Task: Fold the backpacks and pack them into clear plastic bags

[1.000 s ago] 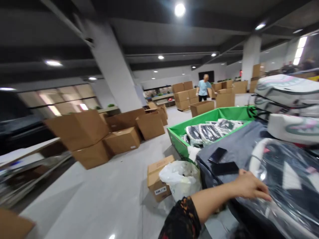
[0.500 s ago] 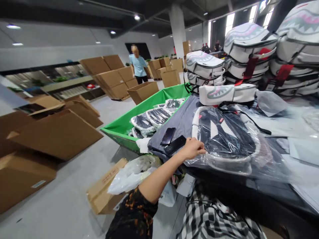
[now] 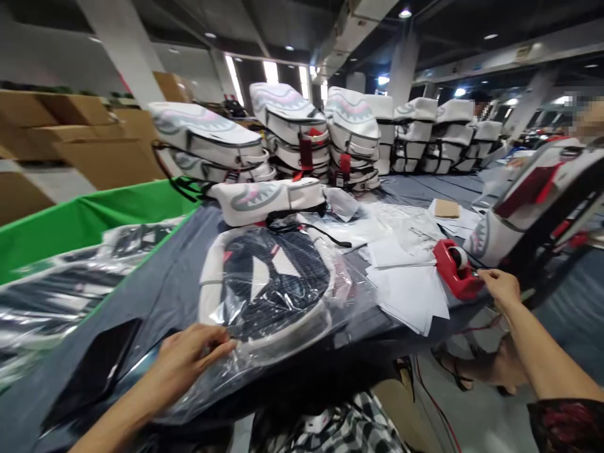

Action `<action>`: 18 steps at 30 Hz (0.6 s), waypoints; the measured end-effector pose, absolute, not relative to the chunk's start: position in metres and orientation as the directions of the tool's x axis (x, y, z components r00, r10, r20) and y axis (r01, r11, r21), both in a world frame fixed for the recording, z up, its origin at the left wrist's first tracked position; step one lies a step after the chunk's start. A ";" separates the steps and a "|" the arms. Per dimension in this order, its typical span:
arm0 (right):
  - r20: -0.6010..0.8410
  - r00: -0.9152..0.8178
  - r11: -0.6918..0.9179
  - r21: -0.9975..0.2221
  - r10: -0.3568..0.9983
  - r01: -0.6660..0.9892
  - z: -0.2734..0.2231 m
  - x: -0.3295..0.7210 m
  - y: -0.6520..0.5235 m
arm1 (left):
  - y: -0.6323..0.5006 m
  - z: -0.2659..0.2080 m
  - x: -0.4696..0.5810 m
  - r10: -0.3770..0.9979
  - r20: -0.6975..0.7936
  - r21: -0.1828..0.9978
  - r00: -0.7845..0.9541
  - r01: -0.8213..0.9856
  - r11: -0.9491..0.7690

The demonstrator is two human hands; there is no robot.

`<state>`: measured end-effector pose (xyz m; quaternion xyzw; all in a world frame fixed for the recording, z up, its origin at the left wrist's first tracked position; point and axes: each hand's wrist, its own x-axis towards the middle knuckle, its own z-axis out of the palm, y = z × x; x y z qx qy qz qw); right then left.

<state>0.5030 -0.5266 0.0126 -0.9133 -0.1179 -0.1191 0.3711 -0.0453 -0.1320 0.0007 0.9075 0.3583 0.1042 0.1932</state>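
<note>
A backpack [image 3: 278, 283] with dark mesh and white edges lies flat on the table inside a clear plastic bag [image 3: 353, 292]. At the bag's near left edge my left hand [image 3: 198, 346] has its fingers closed on the plastic. My right hand [image 3: 503, 286] pinches at the cutter end of a red tape dispenser [image 3: 455, 274], where the tape comes off; the strip itself is hard to make out. White paper sheets [image 3: 408, 292] lie between the bag and the dispenser. Behind the bagged backpack rests a white pouch with a shark-mouth print [image 3: 271, 200].
Stacked white backpacks [image 3: 290, 129] line the table's far side. A green-lined bin [image 3: 94, 217] with bagged items stands at left. Phones, one a black phone [image 3: 97, 362], lie at the near left. Another person [image 3: 589, 119] is at far right beside an upright backpack [image 3: 523, 201].
The view has swung right and closer to the table. My right hand has come into view at the tape dispenser. My left hand remains at the bag's near left edge.
</note>
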 end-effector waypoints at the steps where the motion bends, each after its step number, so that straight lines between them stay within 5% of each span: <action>1: 0.266 0.961 -0.669 -0.700 0.082 0.251 0.008 0.502 -0.535 | -0.132 0.000 -0.046 0.699 0.062 0.443 0.712 0.608 -0.659; 6: 0.108 0.990 -0.398 -0.907 0.089 0.135 -0.023 0.466 -0.543 | -0.134 0.005 -0.046 0.702 0.028 0.467 0.712 0.611 -0.639; 12: 0.056 0.850 -0.040 -0.995 0.523 0.090 -0.017 0.371 -0.473 | -0.154 0.033 -0.041 0.691 -0.023 0.411 0.722 0.637 -0.652; 15: 0.062 0.608 0.080 -0.997 0.792 -0.003 0.020 0.311 -0.414 | -0.166 0.049 -0.034 0.684 -0.112 0.325 0.721 0.677 -0.661; 18: 0.112 0.122 0.083 -0.972 0.986 0.220 0.060 0.258 -0.344 | -0.160 0.052 -0.028 0.664 -0.183 0.340 0.725 0.681 -0.649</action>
